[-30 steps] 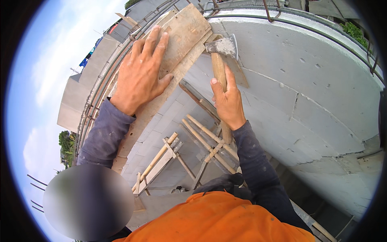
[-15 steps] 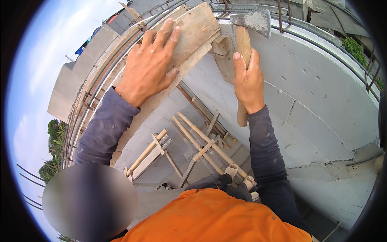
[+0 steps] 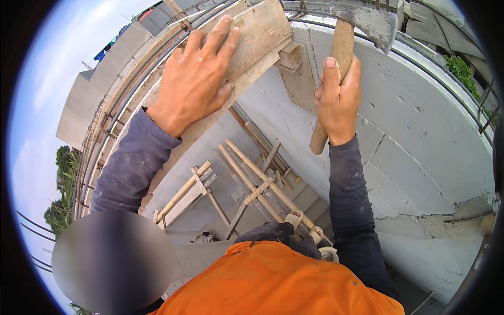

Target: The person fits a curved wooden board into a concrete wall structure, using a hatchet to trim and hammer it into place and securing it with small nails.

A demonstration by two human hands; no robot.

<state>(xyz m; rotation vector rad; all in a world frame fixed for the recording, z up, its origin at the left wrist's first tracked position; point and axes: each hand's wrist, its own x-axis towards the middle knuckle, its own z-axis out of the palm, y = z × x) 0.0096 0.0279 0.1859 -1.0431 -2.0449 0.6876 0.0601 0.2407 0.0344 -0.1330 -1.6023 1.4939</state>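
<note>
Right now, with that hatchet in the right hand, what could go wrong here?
Two things, perhaps. The left hand lies bare on the board, not far from the hatchet in the right hand, so a stray swing might catch its fingers. Also, the beige shoes appear to be on or close to the bamboo poles, so a misstep could cost balance.

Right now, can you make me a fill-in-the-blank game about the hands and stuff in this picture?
1. The right hand holds a hatchet whose handle is made of ____.
2. The left hand lies on the board with its palm facing ____.
3. The body of the shirt is coloured ____.
4. In the picture, the hatchet's head is at the handle's ____ end.

Missing words: wood; down; orange; upper.
</note>
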